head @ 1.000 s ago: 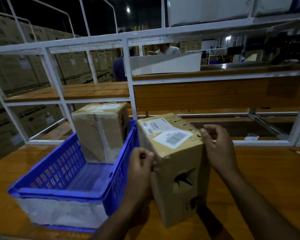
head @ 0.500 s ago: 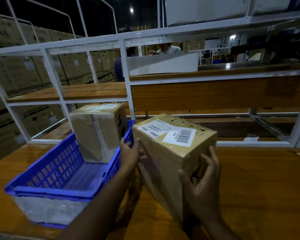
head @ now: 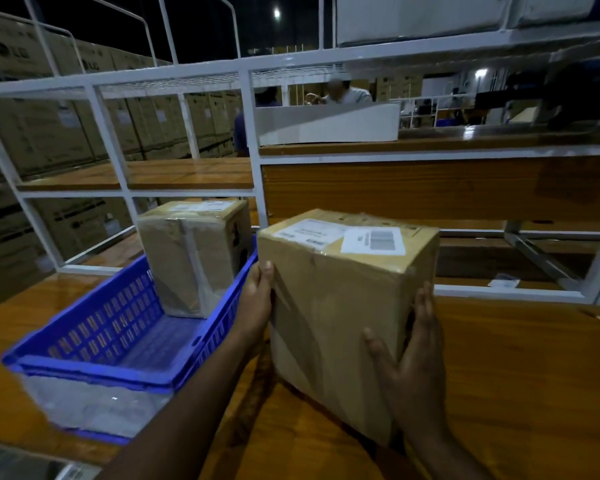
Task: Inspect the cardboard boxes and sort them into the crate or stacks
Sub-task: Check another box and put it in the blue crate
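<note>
I hold a brown cardboard box (head: 329, 317) tilted over the wooden table, just right of the crate. White labels with a barcode sit on its top face and clear tape runs down its near face. My left hand (head: 257, 303) grips the box's left edge. My right hand (head: 409, 358) grips its lower right corner, thumb on the near face and fingers on the right side. A blue plastic crate (head: 94, 368) stands at the left. A second taped cardboard box (head: 191, 261) stands upright in its far end.
A white metal shelf frame (head: 253, 147) with wooden shelves rises behind the table. A white tray (head: 326, 124) lies on the upper shelf. Large cartons (head: 32, 126) are stacked at the far left. People stand behind the shelves. Bare wooden table (head: 534, 375) stretches to the right.
The box has been turned, so the face with the torn holes is out of sight and a taped face is toward me. My right hand dropped from its top to its lower right corner.
</note>
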Action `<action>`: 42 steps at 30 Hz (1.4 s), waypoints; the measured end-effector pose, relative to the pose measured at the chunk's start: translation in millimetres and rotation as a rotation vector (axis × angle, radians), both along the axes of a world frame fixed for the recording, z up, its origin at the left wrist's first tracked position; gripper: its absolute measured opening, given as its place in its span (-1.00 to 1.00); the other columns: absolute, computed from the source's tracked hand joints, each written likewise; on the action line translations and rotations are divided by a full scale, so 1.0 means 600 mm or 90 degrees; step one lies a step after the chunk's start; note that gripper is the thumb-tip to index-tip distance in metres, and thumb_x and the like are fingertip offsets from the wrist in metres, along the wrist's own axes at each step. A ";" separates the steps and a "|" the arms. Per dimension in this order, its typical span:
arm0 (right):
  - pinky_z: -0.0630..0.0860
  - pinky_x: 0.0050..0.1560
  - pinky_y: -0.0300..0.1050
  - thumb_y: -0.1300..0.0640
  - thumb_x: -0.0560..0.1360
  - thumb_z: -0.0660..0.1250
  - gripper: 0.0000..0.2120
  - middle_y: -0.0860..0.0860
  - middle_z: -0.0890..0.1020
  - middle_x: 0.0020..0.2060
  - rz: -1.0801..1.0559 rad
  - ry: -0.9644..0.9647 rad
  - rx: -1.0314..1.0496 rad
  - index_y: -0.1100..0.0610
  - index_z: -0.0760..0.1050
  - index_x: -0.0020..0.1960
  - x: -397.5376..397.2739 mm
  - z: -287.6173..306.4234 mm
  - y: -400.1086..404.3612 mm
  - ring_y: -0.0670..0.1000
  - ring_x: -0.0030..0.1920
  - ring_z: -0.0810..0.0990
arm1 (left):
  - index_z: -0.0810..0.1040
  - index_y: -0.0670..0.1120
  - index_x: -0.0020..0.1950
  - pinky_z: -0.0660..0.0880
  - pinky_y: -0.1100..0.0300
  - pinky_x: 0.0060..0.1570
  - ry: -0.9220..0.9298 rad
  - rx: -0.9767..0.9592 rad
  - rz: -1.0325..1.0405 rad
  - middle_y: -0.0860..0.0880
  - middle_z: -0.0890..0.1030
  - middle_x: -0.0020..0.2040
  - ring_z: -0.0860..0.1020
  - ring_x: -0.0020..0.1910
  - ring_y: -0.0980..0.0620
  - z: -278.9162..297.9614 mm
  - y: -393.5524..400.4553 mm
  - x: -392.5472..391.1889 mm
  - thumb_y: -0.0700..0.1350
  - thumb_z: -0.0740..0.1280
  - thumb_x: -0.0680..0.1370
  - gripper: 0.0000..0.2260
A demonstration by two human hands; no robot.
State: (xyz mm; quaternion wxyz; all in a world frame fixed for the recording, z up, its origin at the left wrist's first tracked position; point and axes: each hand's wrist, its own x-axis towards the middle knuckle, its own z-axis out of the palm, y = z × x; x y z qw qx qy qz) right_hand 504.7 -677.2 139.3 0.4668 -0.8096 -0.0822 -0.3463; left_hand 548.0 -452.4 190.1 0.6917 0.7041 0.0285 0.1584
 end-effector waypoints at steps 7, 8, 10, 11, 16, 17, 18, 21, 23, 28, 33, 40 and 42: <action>0.33 0.40 0.30 -0.36 0.51 0.18 -0.20 0.06 0.27 0.53 0.077 -0.098 0.053 0.06 0.12 0.60 0.054 0.107 0.008 0.09 0.52 0.25 | 0.32 0.16 0.47 0.49 0.25 0.19 -0.182 0.031 0.037 0.18 0.50 0.34 0.50 0.29 0.25 0.095 0.036 -0.054 0.07 0.23 0.66 -0.63; 0.35 0.37 0.32 -0.37 0.51 0.17 -0.20 0.08 0.29 0.52 0.089 -0.109 0.061 0.07 0.14 0.59 0.061 0.120 0.018 0.11 0.51 0.28 | 0.29 0.19 0.48 0.49 0.24 0.18 -0.198 0.043 0.043 0.20 0.47 0.34 0.49 0.28 0.26 0.113 0.048 -0.060 0.08 0.23 0.66 -0.62; 0.38 0.34 0.33 -0.42 0.51 0.16 -0.19 0.10 0.33 0.49 0.111 -0.132 0.078 0.08 0.18 0.57 0.073 0.149 0.044 0.13 0.49 0.31 | 0.26 0.19 0.50 0.53 0.21 0.17 -0.235 0.069 0.051 0.19 0.45 0.37 0.50 0.29 0.24 0.145 0.076 -0.068 0.09 0.22 0.66 -0.59; 0.39 0.34 0.32 -0.42 0.51 0.16 -0.19 0.11 0.34 0.48 0.124 -0.145 0.084 0.08 0.19 0.56 0.079 0.164 0.063 0.13 0.48 0.33 | 0.25 0.16 0.53 0.56 0.19 0.17 -0.256 0.081 0.058 0.16 0.45 0.39 0.51 0.29 0.23 0.159 0.096 -0.070 0.08 0.22 0.67 -0.57; 0.41 0.33 0.29 -0.38 0.53 0.18 -0.21 0.12 0.35 0.47 0.171 -0.211 0.090 0.10 0.18 0.56 0.104 0.229 0.158 0.12 0.46 0.36 | 0.29 -0.01 0.53 0.57 0.21 0.15 -0.335 0.105 0.095 0.02 0.49 0.40 0.54 0.30 0.15 0.225 0.192 -0.073 0.00 0.22 0.69 -0.59; 0.42 0.32 0.29 -0.39 0.53 0.19 -0.20 0.12 0.36 0.46 0.183 -0.217 0.093 0.11 0.18 0.56 0.109 0.240 0.183 0.12 0.45 0.37 | 0.30 -0.03 0.52 0.56 0.22 0.16 -0.351 0.104 0.102 0.01 0.50 0.40 0.54 0.30 0.14 0.236 0.216 -0.074 -0.02 0.21 0.69 -0.61; 0.43 0.31 0.28 -0.39 0.53 0.19 -0.20 0.12 0.36 0.46 0.196 -0.220 0.097 0.11 0.19 0.55 0.116 0.250 0.210 0.12 0.44 0.38 | 0.32 -0.04 0.50 0.56 0.22 0.17 -0.363 0.103 0.114 0.00 0.50 0.39 0.54 0.30 0.14 0.244 0.242 -0.074 -0.03 0.21 0.70 -0.63; 0.49 0.25 0.24 -0.38 0.53 0.21 -0.21 0.11 0.36 0.44 0.239 -0.219 0.098 0.10 0.19 0.55 0.134 0.269 0.297 0.10 0.42 0.40 | 0.36 -0.09 0.47 0.54 0.08 0.28 -0.371 0.081 0.157 -0.02 0.53 0.38 0.54 0.32 0.09 0.257 0.322 -0.071 -0.03 0.22 0.70 -0.65; 0.50 0.26 0.24 -0.39 0.52 0.21 -0.21 0.07 0.34 0.46 0.257 -0.209 0.087 0.07 0.16 0.57 0.142 0.269 0.358 0.08 0.43 0.38 | 0.37 -0.10 0.47 0.52 0.02 0.32 -0.362 0.067 0.176 -0.03 0.55 0.37 0.55 0.32 0.05 0.253 0.377 -0.065 -0.03 0.22 0.70 -0.65; 0.39 0.35 0.22 -0.41 0.53 0.15 -0.19 0.06 0.32 0.50 0.250 -0.179 0.053 0.07 0.14 0.58 0.159 0.236 0.483 0.07 0.47 0.32 | 0.41 -0.06 0.37 0.53 0.19 0.12 -0.334 0.059 0.221 0.05 0.60 0.26 0.59 0.23 0.13 0.219 0.496 -0.048 0.02 0.24 0.69 -0.71; 0.34 0.41 0.25 -0.45 0.50 0.14 -0.16 -0.02 0.25 0.54 0.265 -0.078 0.002 -0.02 0.04 0.61 0.164 0.162 0.540 0.01 0.52 0.24 | 0.43 0.06 0.24 0.54 -0.07 0.21 -0.240 0.027 0.228 0.02 0.59 0.20 0.59 0.19 0.07 0.139 0.564 -0.026 0.24 0.19 0.65 -0.69; 0.33 0.45 0.18 -0.33 0.44 0.38 -0.07 0.00 0.25 0.54 0.211 0.023 -0.074 0.01 0.05 0.61 0.151 0.064 0.553 -0.02 0.51 0.24 | 0.48 -0.04 0.46 0.54 -0.11 0.21 -0.074 -0.162 0.108 -0.13 0.65 0.26 0.63 0.24 -0.12 0.066 0.592 0.001 0.52 0.03 0.46 -0.17; 0.35 0.43 0.18 -0.26 0.39 0.48 -0.03 0.00 0.27 0.53 0.177 0.040 -0.097 0.03 0.07 0.60 0.152 0.058 0.552 0.00 0.50 0.25 | 0.45 0.01 0.48 0.49 -0.18 0.29 -0.046 -0.155 0.084 -0.12 0.62 0.31 0.60 0.29 -0.13 0.048 0.590 0.011 0.57 0.07 0.44 -0.16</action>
